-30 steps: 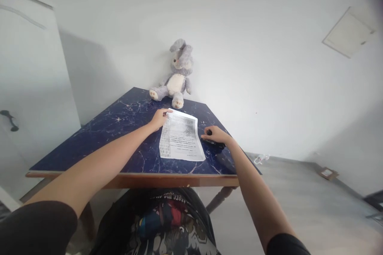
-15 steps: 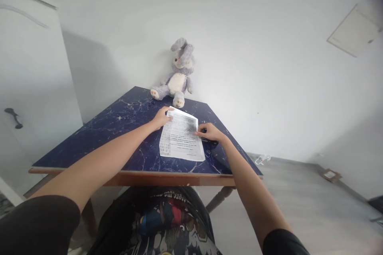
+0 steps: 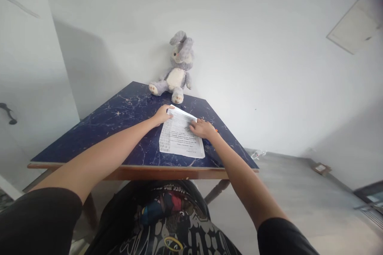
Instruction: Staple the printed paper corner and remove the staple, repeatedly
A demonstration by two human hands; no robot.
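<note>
A printed sheet of paper (image 3: 179, 143) lies on the blue marbled table, its far edge slightly raised. At its far left corner my left hand (image 3: 163, 114) pinches the paper between thumb and fingers. My right hand (image 3: 204, 128) rests palm down over the right side of the sheet, fingers stretched across the print and holding nothing visible. A small orange spot (image 3: 216, 130) shows beside my right wrist; what it belongs to is hidden by the hand and forearm.
A grey plush rabbit (image 3: 176, 75) sits against the wall at the far end of the table (image 3: 101, 127). To the left stands a white cabinet (image 3: 36, 67) with a dark handle. On the floor at right lie a cardboard box (image 3: 321, 168) and a whitish item (image 3: 258, 154).
My right hand has moved left from the sheet's right edge, beside a dark object, onto the print, its fingers now flatter. My left hand keeps its corner. The view has shifted slightly.
</note>
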